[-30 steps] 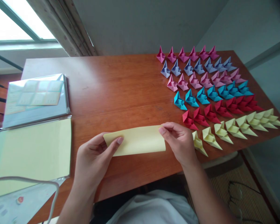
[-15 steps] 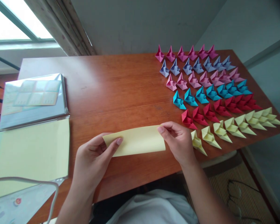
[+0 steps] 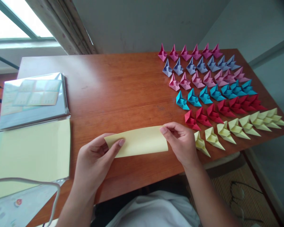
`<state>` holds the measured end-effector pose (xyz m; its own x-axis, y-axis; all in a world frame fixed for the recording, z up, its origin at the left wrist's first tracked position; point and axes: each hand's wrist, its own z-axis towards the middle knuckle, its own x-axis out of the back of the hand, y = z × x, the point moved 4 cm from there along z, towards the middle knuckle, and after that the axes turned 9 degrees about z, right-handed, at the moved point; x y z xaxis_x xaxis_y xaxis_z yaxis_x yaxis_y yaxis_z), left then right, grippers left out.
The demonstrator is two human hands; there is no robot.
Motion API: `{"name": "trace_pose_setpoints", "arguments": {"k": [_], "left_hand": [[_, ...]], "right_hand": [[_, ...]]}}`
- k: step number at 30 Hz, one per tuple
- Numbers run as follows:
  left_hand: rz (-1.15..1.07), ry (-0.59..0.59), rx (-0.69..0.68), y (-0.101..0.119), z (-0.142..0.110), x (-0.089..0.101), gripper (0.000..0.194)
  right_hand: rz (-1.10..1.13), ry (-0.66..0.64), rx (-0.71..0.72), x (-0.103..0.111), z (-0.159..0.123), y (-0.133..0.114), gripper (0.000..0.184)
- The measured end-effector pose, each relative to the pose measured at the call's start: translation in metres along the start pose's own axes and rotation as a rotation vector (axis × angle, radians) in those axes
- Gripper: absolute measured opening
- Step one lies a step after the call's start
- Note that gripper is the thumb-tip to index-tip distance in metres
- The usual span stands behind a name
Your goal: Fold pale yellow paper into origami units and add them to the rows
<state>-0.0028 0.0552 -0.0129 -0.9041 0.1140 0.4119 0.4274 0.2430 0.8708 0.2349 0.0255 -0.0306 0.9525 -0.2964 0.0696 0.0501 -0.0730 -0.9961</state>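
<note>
A pale yellow sheet of paper (image 3: 139, 141), folded into a long strip, lies low over the front part of the wooden table (image 3: 123, 85). My left hand (image 3: 94, 160) pinches its left end, thumb on top. My right hand (image 3: 181, 142) pinches the upper right corner. To the right, rows of small folded paper figures (image 3: 213, 91) stand in colour bands: magenta, lilac, pink, blue, red and, nearest me, pale yellow (image 3: 236, 127).
A stack of yellow paper sheets (image 3: 30, 153) in a clear sleeve lies at the left, with a glossy booklet (image 3: 33, 99) behind it. A white cable (image 3: 38, 186) curves over the near left corner. Glasses (image 3: 241, 195) lie on the floor mat at the right.
The view has shifted slightly. Both hands keep the same hold on the folded yellow strip, which has barely moved.
</note>
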Motion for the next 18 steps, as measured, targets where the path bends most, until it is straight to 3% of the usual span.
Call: {"name": "trace_pose_setpoints", "arguments": {"k": [8, 13, 18], "left_hand": [[-0.078, -0.031, 0.003, -0.0029, 0.0015, -0.0002, 0.025], [-0.13, 0.063, 0.01, -0.0025, 0.0009, 0.0036, 0.02], [-0.167, 0.061, 0.006, -0.0016, 0.0005, 0.0039, 0.018]], "right_hand": [[-0.026, -0.019, 0.068, 0.0011, -0.0019, 0.0015, 0.015], [-0.054, -0.019, 0.092, 0.0028, -0.0035, 0.0048, 0.011], [-0.074, 0.019, 0.117, 0.0043, -0.0047, 0.0057, 0.008]]}}
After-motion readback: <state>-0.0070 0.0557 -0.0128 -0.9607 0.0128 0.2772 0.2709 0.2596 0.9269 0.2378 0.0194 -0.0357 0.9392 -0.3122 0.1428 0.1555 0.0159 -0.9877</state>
